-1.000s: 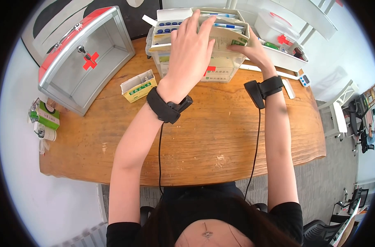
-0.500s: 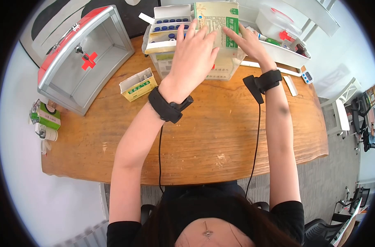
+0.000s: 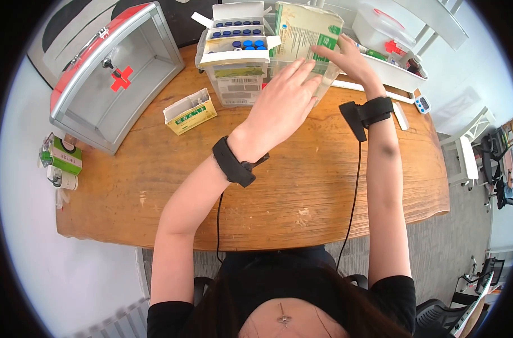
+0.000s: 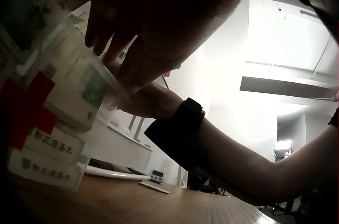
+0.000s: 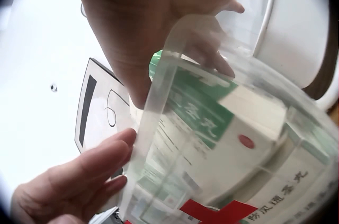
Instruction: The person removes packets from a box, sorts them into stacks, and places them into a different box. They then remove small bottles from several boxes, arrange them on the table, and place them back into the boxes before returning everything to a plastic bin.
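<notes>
A clear plastic bin [image 3: 237,90] with a red cross stands at the table's back. My right hand [image 3: 355,65] grips a cream-and-green medicine box [image 3: 301,34] at its right side, thumb across the front. This box leans right inside the bin, its printed end [image 5: 196,110] visible through the clear wall in the right wrist view. My left hand [image 3: 281,110] lies in front of the bin's right part, fingers extended and near its rim [image 4: 108,75]; contact is hard to tell. Left of the cream-and-green box, open white cartons [image 3: 239,56] hold several blue-capped vials [image 3: 248,44].
A clear-fronted first-aid case [image 3: 121,84] stands at the left, with a small open yellow box [image 3: 191,115] beside it. Small packages [image 3: 65,158] sit at the far left edge. Behind the right hand are a white tray [image 3: 388,73] with bottles and a small timer [image 3: 422,104].
The cream-and-green box first stood mostly down in the bin, then rose upright and now tilts right. My left hand has moved from its top down and right. The blue-capped vials are more exposed.
</notes>
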`<state>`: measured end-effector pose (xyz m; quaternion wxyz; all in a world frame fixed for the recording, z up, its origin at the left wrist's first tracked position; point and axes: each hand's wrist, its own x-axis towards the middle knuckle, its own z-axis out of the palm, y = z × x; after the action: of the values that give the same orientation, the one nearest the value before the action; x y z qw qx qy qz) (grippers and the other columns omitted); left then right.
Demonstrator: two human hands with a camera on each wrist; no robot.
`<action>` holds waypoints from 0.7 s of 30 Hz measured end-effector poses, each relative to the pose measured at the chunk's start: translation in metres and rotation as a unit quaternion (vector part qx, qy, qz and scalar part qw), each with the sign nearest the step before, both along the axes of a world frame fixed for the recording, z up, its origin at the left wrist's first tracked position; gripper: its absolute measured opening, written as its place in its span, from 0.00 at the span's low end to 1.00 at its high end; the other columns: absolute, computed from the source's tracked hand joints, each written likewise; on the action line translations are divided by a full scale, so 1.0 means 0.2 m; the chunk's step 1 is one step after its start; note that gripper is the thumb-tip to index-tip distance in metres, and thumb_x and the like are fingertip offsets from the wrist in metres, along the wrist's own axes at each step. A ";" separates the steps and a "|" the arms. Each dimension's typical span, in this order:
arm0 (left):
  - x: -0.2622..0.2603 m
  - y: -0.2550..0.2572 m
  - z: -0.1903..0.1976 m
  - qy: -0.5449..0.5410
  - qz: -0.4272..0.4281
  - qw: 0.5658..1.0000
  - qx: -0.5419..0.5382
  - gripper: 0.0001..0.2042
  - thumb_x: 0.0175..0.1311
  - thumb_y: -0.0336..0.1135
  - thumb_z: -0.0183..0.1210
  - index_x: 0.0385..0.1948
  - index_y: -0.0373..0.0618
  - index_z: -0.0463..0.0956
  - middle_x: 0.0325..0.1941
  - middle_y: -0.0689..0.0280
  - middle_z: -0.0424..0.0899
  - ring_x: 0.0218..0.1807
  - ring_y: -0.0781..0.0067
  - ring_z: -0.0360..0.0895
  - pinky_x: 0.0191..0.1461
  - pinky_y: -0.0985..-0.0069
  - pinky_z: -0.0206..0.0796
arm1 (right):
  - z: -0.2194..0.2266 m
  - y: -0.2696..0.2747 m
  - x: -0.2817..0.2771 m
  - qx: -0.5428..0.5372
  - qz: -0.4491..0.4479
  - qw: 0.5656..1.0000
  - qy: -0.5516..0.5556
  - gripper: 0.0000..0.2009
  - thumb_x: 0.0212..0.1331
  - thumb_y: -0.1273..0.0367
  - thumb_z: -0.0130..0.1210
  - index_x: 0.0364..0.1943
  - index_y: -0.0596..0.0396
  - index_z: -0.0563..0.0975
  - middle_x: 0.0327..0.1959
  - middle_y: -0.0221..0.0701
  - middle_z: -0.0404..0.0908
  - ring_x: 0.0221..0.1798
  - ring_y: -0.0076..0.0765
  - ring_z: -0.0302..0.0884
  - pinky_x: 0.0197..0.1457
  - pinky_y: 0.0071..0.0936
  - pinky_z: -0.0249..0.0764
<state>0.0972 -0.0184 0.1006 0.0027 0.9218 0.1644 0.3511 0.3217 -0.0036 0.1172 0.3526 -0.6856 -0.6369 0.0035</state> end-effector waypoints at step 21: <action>0.01 0.01 -0.01 -0.006 0.062 0.998 -0.007 0.25 0.61 0.35 0.58 0.58 0.34 0.64 0.63 0.52 0.66 0.67 0.56 0.60 0.67 0.64 0.56 | 0.07 -0.05 -0.01 0.041 0.025 0.986 0.161 0.38 0.48 0.43 0.60 0.53 0.64 0.72 0.46 0.45 0.79 0.58 0.43 0.71 0.60 0.34 0.65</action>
<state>0.0996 -0.0155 0.0991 -0.0120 0.9079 0.2234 0.3546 0.3205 -0.0140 0.1305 0.4782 -0.6448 -0.5884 0.0965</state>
